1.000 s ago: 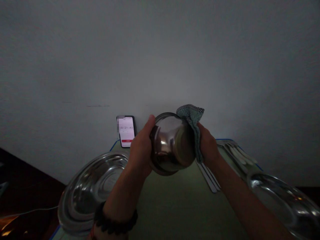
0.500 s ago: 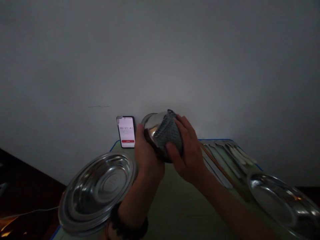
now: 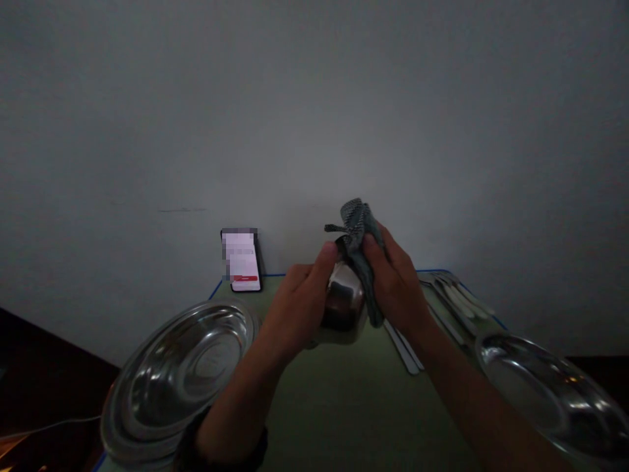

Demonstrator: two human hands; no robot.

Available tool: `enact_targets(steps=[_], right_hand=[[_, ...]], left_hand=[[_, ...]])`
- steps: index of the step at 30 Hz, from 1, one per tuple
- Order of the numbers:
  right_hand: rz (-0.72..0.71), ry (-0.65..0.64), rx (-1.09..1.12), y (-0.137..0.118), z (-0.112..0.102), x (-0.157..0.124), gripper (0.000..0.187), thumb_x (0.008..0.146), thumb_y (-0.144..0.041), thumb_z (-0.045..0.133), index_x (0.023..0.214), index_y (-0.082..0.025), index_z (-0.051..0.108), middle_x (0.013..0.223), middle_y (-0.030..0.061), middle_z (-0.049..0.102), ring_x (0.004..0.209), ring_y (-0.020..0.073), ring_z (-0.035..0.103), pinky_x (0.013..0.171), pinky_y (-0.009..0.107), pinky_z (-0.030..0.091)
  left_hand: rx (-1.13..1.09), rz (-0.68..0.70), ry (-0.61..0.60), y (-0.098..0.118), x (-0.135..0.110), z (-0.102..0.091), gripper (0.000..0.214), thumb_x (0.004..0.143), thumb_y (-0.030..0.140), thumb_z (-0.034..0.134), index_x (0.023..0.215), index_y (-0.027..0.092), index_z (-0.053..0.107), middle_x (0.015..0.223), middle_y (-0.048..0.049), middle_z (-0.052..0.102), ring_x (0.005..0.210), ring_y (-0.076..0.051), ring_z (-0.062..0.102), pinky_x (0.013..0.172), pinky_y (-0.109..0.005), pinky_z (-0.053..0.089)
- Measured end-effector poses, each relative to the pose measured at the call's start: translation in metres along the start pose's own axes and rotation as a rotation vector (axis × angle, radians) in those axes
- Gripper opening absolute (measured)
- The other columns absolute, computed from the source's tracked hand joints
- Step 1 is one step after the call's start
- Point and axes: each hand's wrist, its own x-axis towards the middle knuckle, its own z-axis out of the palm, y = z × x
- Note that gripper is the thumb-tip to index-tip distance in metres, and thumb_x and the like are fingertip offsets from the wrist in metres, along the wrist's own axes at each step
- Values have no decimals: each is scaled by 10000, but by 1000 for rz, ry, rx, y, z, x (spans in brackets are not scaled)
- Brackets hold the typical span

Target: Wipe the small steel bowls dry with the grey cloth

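Note:
Above the middle of the table, my left hand [image 3: 305,298] is closed on a shiny metal bowl [image 3: 343,301], its thumb up by the rim. The bowl is tilted on its side. My right hand [image 3: 399,278] is closed on a grey-green cloth [image 3: 362,252], which is bunched up and pressed against the bowl's right side. A loose end of the cloth sticks out to the left over the bowl's top. The fingers of my left hand behind the bowl are hidden.
Stacked metal basins [image 3: 189,373] stand at the left, another metal basin [image 3: 545,390] at the right. Knives, forks and other cutlery [image 3: 459,298] lie at the back right of the green table [image 3: 339,406]. A phone [image 3: 244,262] leans on the wall.
The bowl has turned in my left hand. My right hand has shifted slightly right, and the cloth, flat over the bowl before, is now bunched upright at its right side.

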Motion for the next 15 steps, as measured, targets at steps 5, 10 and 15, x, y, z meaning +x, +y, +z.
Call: enact_targets(steps=[5,10,15], right_hand=[[-169,150,-95,-13,-12,4,365,929,-359,383,1269,-273,484,1370,55,477,1295,232,402,1086,488,306],[-31,-288,61,-14,-12,1,333,890,-453,453,1051,-214,620,1029,44,660,970,197,599,826,346,498],[211,-228,341,1,-9,5,323,840,-509,510,843,-226,667,762,-18,673,753,149,629,689,269,503]], left_hand=[[93,-45,-91,-1,-2,-11,535,810,508,511,383,187,538,347,6,464,305,-83,366,325,-204,225],[-14,-36,-205,-4,-7,-23,456,765,476,598,427,170,585,390,-1,513,322,-63,403,321,-170,250],[-269,-35,-36,-3,-2,-37,396,743,404,647,435,160,597,355,6,498,282,-60,407,287,-162,260]])
